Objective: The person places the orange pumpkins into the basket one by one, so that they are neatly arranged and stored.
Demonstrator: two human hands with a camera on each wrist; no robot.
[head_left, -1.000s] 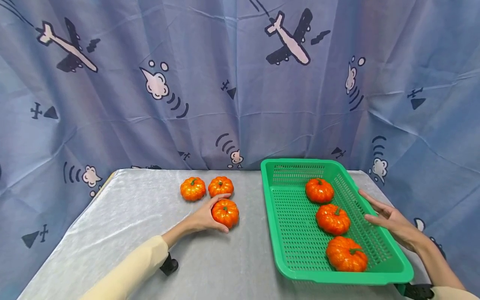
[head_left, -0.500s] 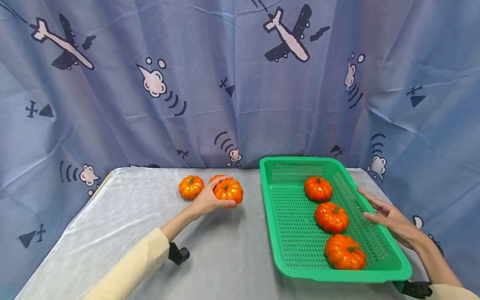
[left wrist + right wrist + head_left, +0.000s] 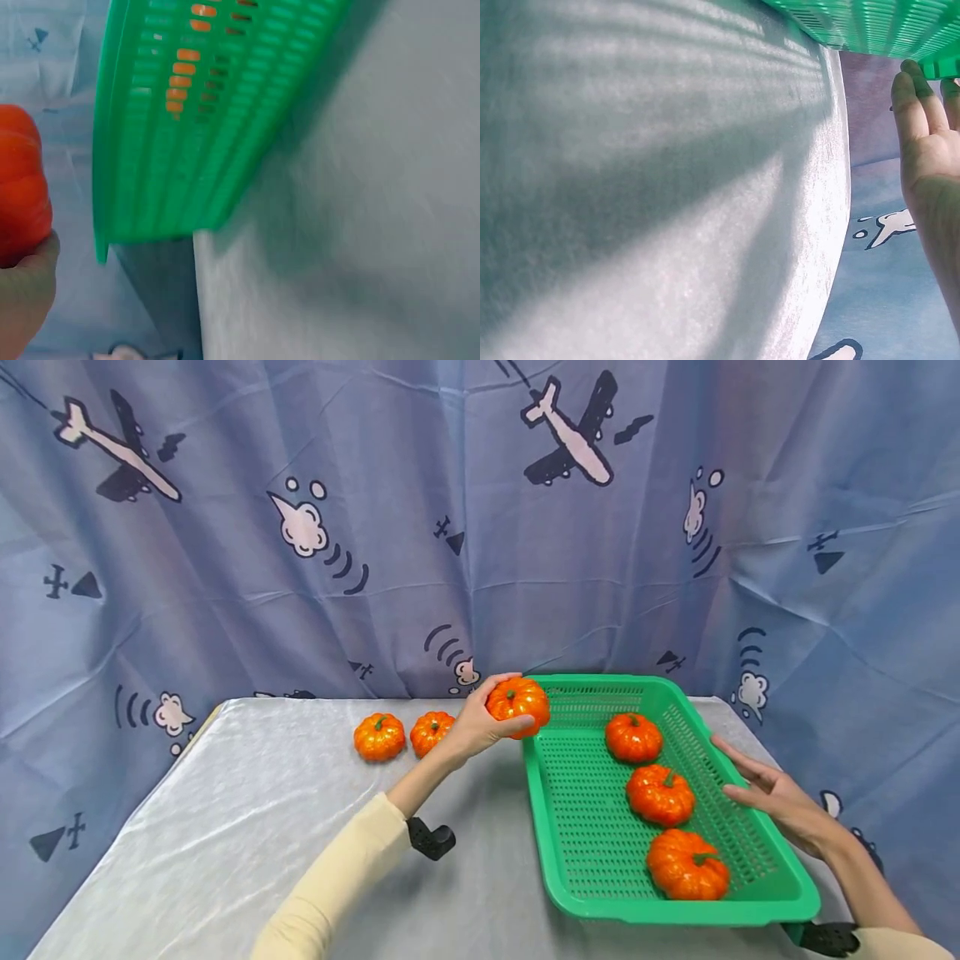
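Orange pumpkin (image 3: 519, 703) hangs gripped in the left hand (image 3: 476, 727); right hand (image 3: 786, 803), fingers straight, touches the green basket (image 3: 675, 911).

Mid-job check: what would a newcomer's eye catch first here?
Likely the green basket on the right of the table, three orange pumpkins inside. Next, the held pumpkin in the left hand, overlapping the basket's far-left corner in the head view. Behind hangs a blue curtain printed with airplanes.

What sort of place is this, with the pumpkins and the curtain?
Likely a makeshift indoor work corner, though what lies beyond the airplane-print curtain doesn't show. The curtain hangs behind a cloth-covered table, where a green basket holds three pumpkins.
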